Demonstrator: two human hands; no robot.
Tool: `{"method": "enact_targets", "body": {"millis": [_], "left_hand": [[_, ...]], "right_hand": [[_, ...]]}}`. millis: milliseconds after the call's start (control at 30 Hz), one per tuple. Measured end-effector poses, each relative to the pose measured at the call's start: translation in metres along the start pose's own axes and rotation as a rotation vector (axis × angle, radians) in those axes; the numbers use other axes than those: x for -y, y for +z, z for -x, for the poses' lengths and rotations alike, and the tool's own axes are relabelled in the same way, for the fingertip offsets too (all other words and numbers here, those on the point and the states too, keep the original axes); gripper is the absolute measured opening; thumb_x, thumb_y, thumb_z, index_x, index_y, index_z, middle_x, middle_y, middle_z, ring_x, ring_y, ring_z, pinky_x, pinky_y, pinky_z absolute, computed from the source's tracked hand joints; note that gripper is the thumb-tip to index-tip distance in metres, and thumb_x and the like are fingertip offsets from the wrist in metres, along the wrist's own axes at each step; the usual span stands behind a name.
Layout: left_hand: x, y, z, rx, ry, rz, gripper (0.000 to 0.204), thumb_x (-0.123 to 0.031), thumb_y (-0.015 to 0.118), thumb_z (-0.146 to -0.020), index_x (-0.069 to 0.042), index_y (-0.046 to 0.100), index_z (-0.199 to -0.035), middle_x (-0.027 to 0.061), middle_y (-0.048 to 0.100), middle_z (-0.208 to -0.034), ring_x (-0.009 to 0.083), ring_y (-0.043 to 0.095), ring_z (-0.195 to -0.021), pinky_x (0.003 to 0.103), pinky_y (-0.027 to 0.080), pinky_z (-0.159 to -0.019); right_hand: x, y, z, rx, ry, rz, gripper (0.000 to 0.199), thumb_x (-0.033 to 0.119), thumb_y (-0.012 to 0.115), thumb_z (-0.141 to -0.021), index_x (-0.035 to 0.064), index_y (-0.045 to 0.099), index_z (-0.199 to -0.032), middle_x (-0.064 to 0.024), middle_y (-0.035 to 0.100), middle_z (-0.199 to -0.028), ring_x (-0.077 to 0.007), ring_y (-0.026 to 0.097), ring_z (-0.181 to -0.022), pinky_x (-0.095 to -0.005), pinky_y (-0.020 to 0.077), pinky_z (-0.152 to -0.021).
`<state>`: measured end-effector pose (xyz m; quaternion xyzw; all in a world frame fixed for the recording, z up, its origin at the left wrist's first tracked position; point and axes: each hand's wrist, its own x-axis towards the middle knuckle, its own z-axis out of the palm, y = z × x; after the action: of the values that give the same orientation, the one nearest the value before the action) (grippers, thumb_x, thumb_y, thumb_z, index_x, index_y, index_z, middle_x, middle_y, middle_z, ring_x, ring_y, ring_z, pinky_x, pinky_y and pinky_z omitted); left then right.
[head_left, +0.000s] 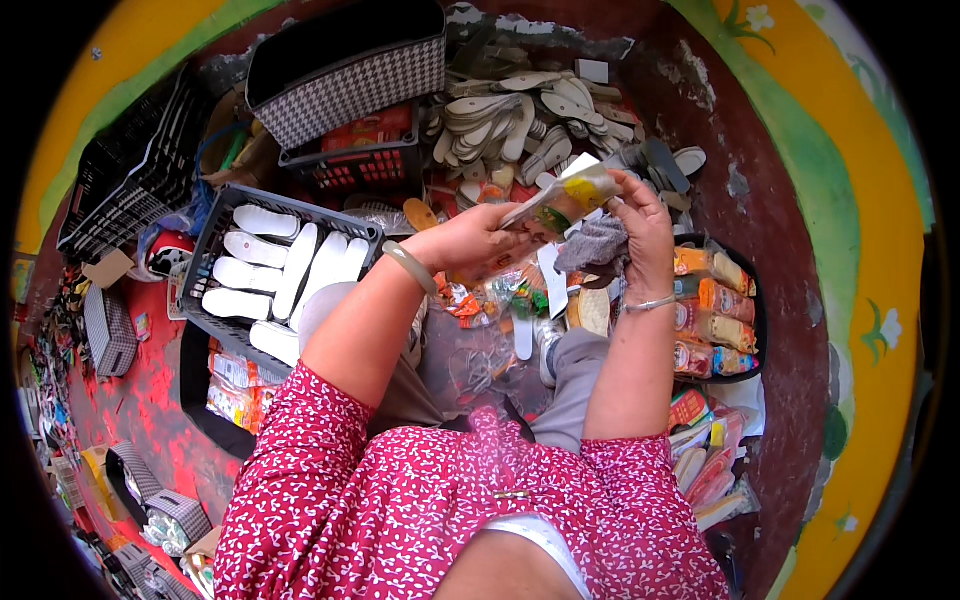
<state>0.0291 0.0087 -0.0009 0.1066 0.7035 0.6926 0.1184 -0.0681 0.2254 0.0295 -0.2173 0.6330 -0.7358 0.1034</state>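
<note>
My left hand grips one end of a printed plastic package, see-through with yellow and green patches. It is held up and tilted over the middle of the workspace. My right hand has its fingers at the package's other end. A crumpled grey cloth hangs bunched in that same hand, below the package. What lies inside the package cannot be made out. Beneath my hands are loose plastic wrappers and a few single insoles, among them a tan insole.
White insoles fill a dark crate on the left. Loose insoles are heaped at the back. A houndstooth bin stands on a red-filled crate. Right, a black tray holds packaged goods, beside the wall.
</note>
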Motion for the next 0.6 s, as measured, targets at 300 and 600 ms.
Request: {"method": "enact_targets", "body": {"millis": [300,600], "left_hand": [[0.010,-0.001,-0.001,-0.348,0.174,-0.967,0.044,-0.012,0.058,-0.080,-0.011,0.048,-0.122,0.0197,0.062,-0.092,0.0373,0.058,-0.088,0.046,0.046,-0.071],[0.000,0.000,-0.001,-0.289,0.099,-0.513,0.038,-0.012,0.056,-0.087,-0.007,0.049,-0.123,0.0093,0.062,-0.091,0.0163,0.057,-0.076,0.029,0.046,-0.071]], "right_hand": [[0.009,0.009,0.008,-0.104,-0.033,0.372,0.024,0.000,0.067,-0.075,0.0013,0.064,-0.099,0.0016,0.060,-0.093,-0.0035,0.046,-0.066,-0.0188,0.0407,-0.060],[0.017,0.015,0.012,0.020,-0.347,0.594,0.017,-0.004,0.066,-0.070,0.0029,0.062,-0.086,-0.0030,0.057,-0.091,-0.0099,0.051,-0.070,-0.0205,0.0428,-0.062]]}}
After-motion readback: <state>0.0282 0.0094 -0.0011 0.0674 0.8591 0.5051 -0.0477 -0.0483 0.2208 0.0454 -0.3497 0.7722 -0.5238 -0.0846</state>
